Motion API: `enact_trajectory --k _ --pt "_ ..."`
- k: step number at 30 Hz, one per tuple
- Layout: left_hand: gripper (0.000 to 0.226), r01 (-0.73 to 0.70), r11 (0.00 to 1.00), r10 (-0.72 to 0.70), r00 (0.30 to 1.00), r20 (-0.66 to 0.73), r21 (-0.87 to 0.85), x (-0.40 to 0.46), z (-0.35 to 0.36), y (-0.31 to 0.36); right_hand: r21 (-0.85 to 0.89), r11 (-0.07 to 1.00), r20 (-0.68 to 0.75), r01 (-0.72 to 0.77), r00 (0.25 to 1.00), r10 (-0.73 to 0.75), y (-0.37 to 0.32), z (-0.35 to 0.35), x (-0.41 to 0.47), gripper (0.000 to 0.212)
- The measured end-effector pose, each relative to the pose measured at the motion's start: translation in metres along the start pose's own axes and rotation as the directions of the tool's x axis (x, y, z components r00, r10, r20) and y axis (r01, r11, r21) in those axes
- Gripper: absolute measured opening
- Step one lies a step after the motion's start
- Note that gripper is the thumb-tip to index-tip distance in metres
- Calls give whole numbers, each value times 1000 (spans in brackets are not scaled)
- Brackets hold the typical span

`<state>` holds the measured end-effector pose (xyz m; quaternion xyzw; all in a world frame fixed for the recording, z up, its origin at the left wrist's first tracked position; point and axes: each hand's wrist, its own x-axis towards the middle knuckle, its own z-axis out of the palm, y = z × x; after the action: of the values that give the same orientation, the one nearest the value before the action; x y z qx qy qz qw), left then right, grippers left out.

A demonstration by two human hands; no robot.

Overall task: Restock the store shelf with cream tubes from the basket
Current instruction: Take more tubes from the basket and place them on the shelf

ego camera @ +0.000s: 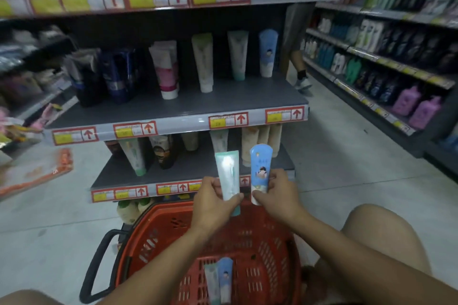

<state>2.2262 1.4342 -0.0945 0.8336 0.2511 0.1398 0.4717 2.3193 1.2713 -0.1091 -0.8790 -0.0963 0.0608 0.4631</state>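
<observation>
Left hand (pixel 213 202) grips a pale green-white cream tube (pixel 227 174), thumb across its lower end, tube upright. Right hand (pixel 275 192) grips a blue tube with cartoon figure (pixel 259 172), rounded crimp end up. The two tubes stand side by side, just apart, in front of the lower shelf's edge. Both glossy, flat, soft plastic.

Below the hands: red plastic basket (pixel 158 235), slotted walls, black loop handle (pixel 99 265). Two more tubes, one green-white (pixel 212 282) and one blue (pixel 226 277), lie touching on its floor.

Middle shelf (pixel 173 106): grey flat deck; a matching blue tube (pixel 268 53) stands cap-down at the right end, pale tubes beside it. Wide bare deck in front of the row. Grey tiled floor (pixel 347 168) open to the right.
</observation>
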Motion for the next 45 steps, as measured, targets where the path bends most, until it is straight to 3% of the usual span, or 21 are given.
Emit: enact_trajectory --k 8,20,26,37,45 --pt "46 -201 979 198 977 -75 -26 13 -3 79 79 981 -182 175 970 -159 -49 -66 25 45" --pt "50 -375 926 359 909 -213 -40 84 -14 185 125 944 -344 304 906 -246 -109 -133 109 50" --pt "50 -335 942 330 911 -246 24 131 -5 208 44 956 -342 289 904 -257 -117 -134 163 55" --pt "54 -135 990 143 949 -281 48 205 17 202 -206 954 -268 218 925 -269 -111 -125 236 49" --pt "65 -136 984 166 934 -315 116 261 27 202 -272 942 -220 196 940 -259 -123 -117 288 53"
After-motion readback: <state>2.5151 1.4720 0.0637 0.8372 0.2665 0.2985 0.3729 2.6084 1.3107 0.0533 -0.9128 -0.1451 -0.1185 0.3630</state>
